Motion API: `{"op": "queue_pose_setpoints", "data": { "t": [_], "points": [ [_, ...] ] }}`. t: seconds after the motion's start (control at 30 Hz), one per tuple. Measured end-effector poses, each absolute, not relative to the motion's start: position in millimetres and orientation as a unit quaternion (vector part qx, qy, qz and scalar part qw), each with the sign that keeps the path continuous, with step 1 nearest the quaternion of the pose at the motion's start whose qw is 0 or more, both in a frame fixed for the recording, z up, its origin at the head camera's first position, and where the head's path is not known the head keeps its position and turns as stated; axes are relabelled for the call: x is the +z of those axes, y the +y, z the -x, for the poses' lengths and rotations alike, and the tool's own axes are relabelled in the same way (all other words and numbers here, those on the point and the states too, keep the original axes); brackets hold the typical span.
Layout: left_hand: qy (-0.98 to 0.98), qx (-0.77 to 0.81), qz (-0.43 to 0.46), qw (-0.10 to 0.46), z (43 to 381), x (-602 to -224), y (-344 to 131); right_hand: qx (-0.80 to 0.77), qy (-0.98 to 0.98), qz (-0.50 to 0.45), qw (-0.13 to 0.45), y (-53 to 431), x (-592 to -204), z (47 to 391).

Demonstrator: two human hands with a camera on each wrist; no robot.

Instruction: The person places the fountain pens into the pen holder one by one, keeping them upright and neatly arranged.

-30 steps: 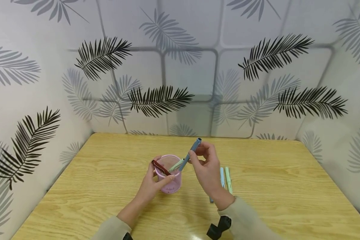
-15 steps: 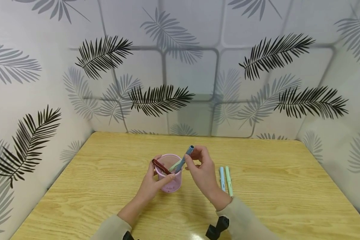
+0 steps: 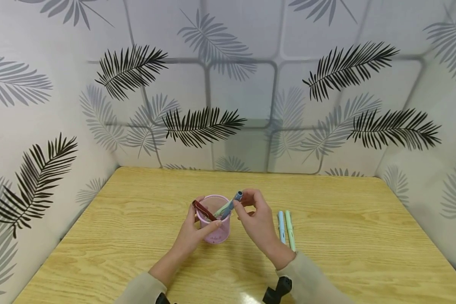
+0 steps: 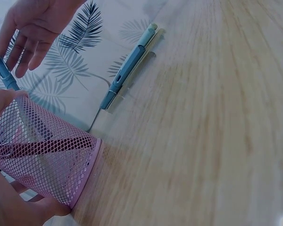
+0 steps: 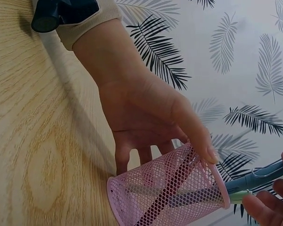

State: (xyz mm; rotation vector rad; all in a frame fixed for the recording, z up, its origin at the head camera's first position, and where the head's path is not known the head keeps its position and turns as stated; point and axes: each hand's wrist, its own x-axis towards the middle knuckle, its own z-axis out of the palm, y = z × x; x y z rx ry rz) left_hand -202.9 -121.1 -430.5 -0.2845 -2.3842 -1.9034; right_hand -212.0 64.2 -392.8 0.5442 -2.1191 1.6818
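My left hand (image 3: 191,234) grips a pink mesh pen cup (image 3: 217,234), its thumb on the near rim. Inside the cup, a dark red pen (image 3: 204,210) leans left and a light green pen (image 3: 222,209) leans right. A blue-grey pen (image 3: 229,207) slants over the right rim with its lower part inside the mesh, as the right wrist view also shows through the cup wall (image 5: 153,181). My right hand (image 3: 256,219) pinches this pen near its upper end between thumb and fingers; in the left wrist view its other fingers spread apart.
A light blue pen (image 3: 281,226) and a light green pen (image 3: 290,230) lie side by side on the wooden table (image 3: 346,236), right of my right hand. Behind the table stands a leaf-patterned backdrop (image 3: 243,147). A black wrist mount (image 3: 277,289) sits on the right sleeve.
My right hand has moved left and down, lowering the blue-grey pen deeper into the cup. The left hand and the cup have stayed in place.
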Motion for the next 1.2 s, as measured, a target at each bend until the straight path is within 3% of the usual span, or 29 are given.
{"op": "queue_pose_setpoints", "data": {
  "t": [0.3, 0.7, 0.97, 1.2],
  "points": [
    [-0.779, -0.619, 0.091, 0.04, 199, -425, -119, 0.538, -0.778, -0.224, 0.234, 67, -407, 217],
    [-0.78, -0.618, 0.091, 0.037, 201, -425, -119, 0.513, -0.8, -0.216, 0.226, 72, -411, 216],
    [-0.78, -0.619, 0.08, 0.044, 217, -455, -123, 0.512, -0.802, -0.211, 0.224, 77, -412, 217],
    [-0.786, -0.61, 0.079, 0.056, 218, -458, -124, 0.507, -0.807, -0.205, 0.222, 82, -412, 217]
  ]
}}
